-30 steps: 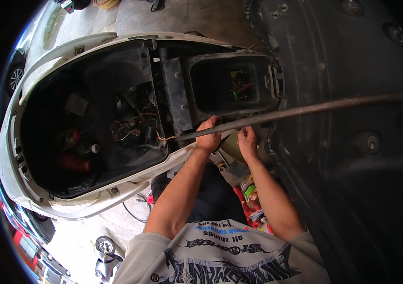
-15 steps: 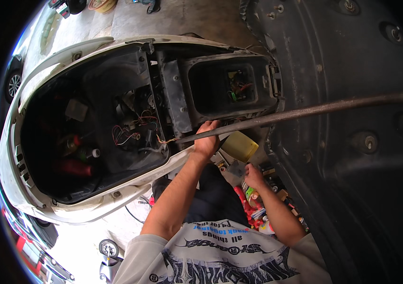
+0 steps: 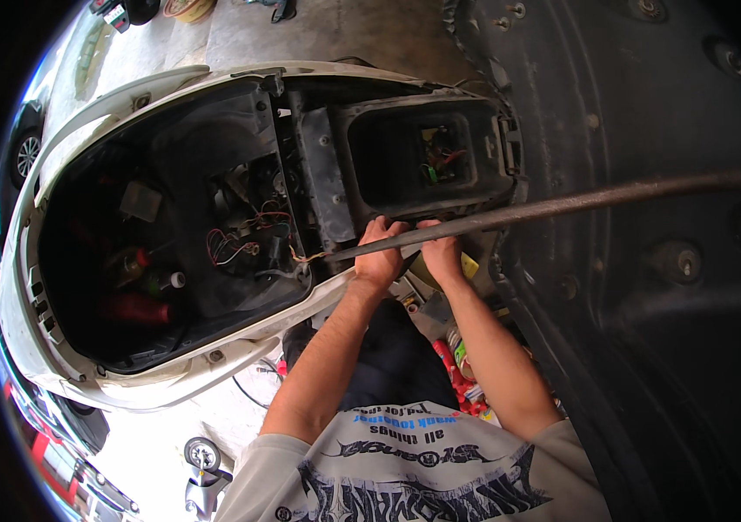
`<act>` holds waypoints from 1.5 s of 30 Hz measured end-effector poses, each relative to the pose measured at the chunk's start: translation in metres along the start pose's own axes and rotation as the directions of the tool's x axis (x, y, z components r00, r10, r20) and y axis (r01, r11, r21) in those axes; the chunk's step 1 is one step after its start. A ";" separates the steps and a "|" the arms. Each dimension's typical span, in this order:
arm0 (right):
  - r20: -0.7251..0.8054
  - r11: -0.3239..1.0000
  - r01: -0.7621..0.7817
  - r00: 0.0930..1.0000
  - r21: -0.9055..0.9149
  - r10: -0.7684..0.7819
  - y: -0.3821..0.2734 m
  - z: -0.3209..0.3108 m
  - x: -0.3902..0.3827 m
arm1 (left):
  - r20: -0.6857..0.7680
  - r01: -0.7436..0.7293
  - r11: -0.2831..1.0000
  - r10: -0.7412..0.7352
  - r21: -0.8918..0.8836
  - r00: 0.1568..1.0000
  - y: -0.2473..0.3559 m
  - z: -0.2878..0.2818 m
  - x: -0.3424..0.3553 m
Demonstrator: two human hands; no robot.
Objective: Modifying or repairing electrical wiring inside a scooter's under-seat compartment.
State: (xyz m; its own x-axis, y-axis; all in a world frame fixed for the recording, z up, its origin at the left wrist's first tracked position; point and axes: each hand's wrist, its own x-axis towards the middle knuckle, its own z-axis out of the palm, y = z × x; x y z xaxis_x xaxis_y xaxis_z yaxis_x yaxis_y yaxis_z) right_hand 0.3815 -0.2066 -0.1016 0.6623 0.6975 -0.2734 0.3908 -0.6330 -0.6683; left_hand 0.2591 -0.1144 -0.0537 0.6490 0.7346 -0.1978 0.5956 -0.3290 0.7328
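Note:
My left hand (image 3: 379, 252) is at the near side edge of a white scooter body (image 3: 296, 311), fingers curled over the dark trim beside the smaller compartment (image 3: 379, 143). Close on its right, my right hand (image 3: 442, 255) reaches the same edge with its fingers bent together. What the fingertips of either hand grip is hidden. A long dark metal rod (image 3: 596, 200) slants past both hands, its thin end near a tan wire. Part of a yellow container (image 3: 470, 265) shows beyond my right hand.
The large black panel (image 3: 666, 348) with bolts rises on the right. In the big dark compartment (image 3: 187, 130) lie loose wires (image 3: 233, 248), a red bottle (image 3: 140, 309) and a white-capped bottle (image 3: 166, 280). Red and white items (image 3: 462, 383) crowd the ground by my right forearm.
My right hand has moved up and left from above the items on the ground to the scooter's edge, partly covering the yellow container. My left hand has stayed nearly in place.

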 end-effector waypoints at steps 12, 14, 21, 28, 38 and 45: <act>0.041 0.969 -0.176 0.982 -0.172 0.186 -0.017 0.006 0.008 | -0.060 0.061 0.997 -0.064 -0.049 0.996 0.001 0.006 0.003; 0.162 0.878 -0.468 0.878 0.098 0.450 -0.026 0.003 0.013 | -0.061 0.074 0.996 -0.077 -0.042 0.995 -0.002 0.005 0.003; 0.581 0.143 -0.783 0.557 0.606 0.593 -0.030 -0.007 0.019 | -0.049 0.059 0.989 -0.066 -0.137 0.997 -0.009 0.004 0.003; 0.662 -0.165 -0.710 0.510 0.684 0.549 -0.022 -0.010 0.013 | -0.029 0.051 0.984 -0.057 -0.173 0.998 -0.012 0.002 0.004; 0.472 0.305 -0.796 0.568 0.522 0.675 -0.019 -0.001 0.026 | -0.057 0.023 0.984 -0.034 -0.175 0.998 -0.008 -0.001 0.004; 0.532 0.147 -0.840 0.455 0.522 0.714 -0.016 0.005 0.037 | -0.070 0.004 0.981 -0.018 -0.194 0.997 -0.013 -0.001 0.004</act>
State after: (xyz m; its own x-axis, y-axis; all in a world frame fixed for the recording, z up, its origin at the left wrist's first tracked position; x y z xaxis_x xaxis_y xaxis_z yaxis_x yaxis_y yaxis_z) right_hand 0.3969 -0.1689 -0.1044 0.2409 0.0442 -0.9695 -0.8325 -0.5041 -0.2299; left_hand 0.2539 -0.1068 -0.0635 0.6033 0.7803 -0.1650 0.4952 -0.2043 0.8444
